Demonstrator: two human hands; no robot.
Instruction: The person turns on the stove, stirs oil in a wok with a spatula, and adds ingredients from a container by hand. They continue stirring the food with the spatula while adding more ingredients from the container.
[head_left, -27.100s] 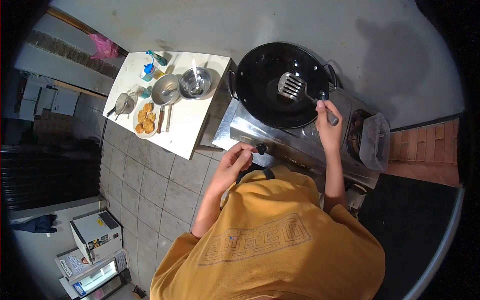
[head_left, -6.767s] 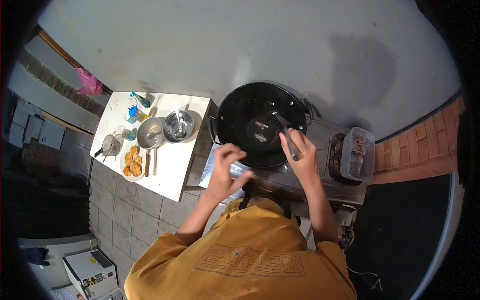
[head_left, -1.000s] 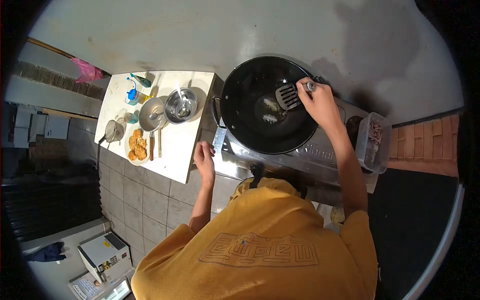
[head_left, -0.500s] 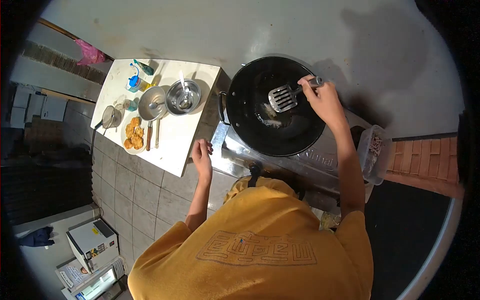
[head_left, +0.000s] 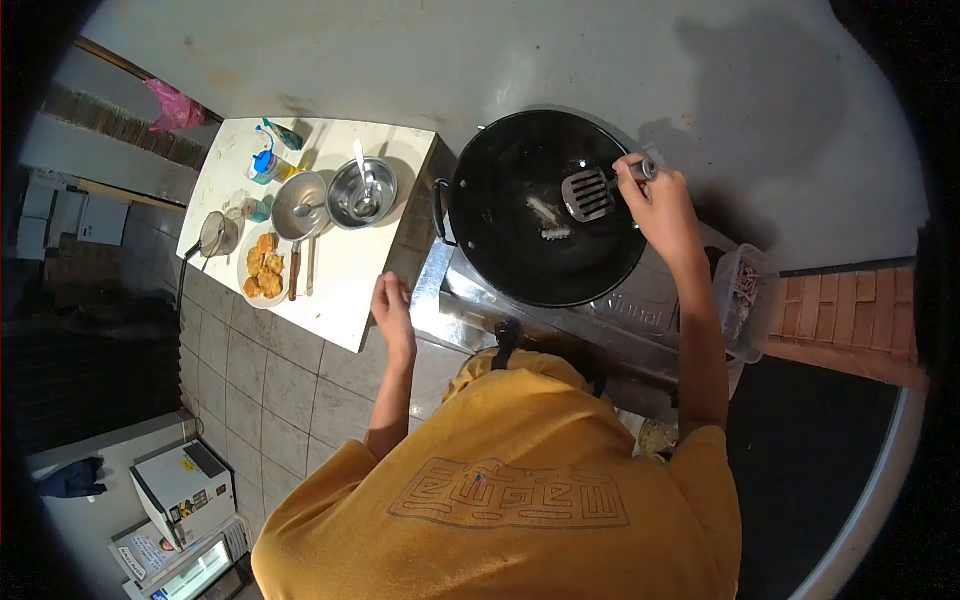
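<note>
My right hand grips the handle of a slotted spatula. The spatula's metal head hangs inside the black wok, right of its middle. Pale foamy oil glistens at the wok's bottom, just left of the spatula. Loosely curled, my left hand hovers by the white table's near right edge, with nothing visible in its fingers. The wok sits on a metal gas stove.
On the white table at left are a plate of fried pieces, two metal bowls, a strainer and a blue-capped bottle. A clear plastic tub stands right of the stove, close to my right forearm.
The spatula and my right hand have shifted right in the wok, away from the foamy patch. My left hand has moved slightly left, its fingers still curled.
</note>
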